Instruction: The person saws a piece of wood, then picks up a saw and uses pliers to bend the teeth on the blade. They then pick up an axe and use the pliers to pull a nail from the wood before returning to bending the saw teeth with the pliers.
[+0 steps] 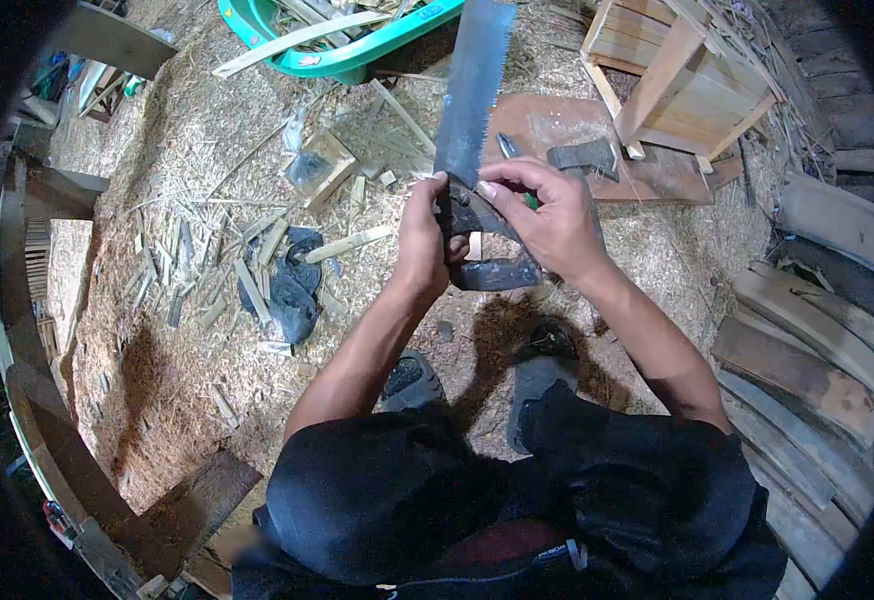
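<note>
A hand saw (472,95) points away from me, its blade upright in the view and its teeth on the right edge. My left hand (423,240) is wrapped round the left side of the dark saw handle, with the thumb near the base of the blade. My right hand (552,213) has thumb and index finger pinched at the spot where blade and handle meet; whether a small part is between them is too small to tell. An axe head (584,156) lies on a brown board (657,190) beyond my right hand.
A green tub (347,62) of wood strips stands at the top. A slatted wooden crate (677,80) is at the upper right. Stacked planks (807,385) line the right side. Wood scraps, a dark plastic bag (292,290) and a small wooden box (329,175) lie on the shavings at left.
</note>
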`<state>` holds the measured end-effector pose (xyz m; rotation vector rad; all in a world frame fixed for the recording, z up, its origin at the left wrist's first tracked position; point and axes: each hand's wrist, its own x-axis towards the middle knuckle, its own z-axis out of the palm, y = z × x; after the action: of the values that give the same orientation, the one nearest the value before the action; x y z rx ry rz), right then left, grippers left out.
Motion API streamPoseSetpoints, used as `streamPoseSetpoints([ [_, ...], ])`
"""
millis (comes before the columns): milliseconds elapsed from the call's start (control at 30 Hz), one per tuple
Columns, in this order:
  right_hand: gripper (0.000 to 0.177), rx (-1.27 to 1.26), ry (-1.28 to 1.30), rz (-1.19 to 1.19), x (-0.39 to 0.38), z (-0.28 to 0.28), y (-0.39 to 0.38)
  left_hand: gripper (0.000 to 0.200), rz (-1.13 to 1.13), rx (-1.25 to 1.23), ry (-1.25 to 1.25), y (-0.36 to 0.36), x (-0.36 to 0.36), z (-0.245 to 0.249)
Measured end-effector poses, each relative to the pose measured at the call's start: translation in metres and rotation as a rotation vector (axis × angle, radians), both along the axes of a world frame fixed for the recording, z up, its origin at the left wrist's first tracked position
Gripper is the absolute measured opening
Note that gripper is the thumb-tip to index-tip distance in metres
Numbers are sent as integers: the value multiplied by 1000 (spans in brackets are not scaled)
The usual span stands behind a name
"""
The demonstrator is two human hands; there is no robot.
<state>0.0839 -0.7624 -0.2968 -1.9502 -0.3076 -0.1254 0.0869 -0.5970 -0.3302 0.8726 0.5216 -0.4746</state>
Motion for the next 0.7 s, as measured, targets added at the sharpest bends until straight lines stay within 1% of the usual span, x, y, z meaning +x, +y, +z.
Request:
streamPoseSetpoints([
  [133, 15, 75, 46, -37, -3, -2, 3, 29, -1, -7, -9, 0, 1, 5],
  [233, 16, 73, 111, -43, -4, 10, 6, 29, -4, 5, -15, 0, 1, 7],
  [333, 16, 149, 133, -30, -4, 1, 5, 29, -1, 29, -27, 0, 0, 9],
  [433, 16, 55, 81, -13, -3, 5, 4, 29, 8, 46, -20, -1, -1, 11],
  [533, 17, 142, 115, -17, -4, 6, 5, 28, 18, 51, -21, -3, -1, 16],
  [700, 17, 75, 79, 2, -3, 3, 2, 29, 35, 45, -8, -5, -1, 17],
])
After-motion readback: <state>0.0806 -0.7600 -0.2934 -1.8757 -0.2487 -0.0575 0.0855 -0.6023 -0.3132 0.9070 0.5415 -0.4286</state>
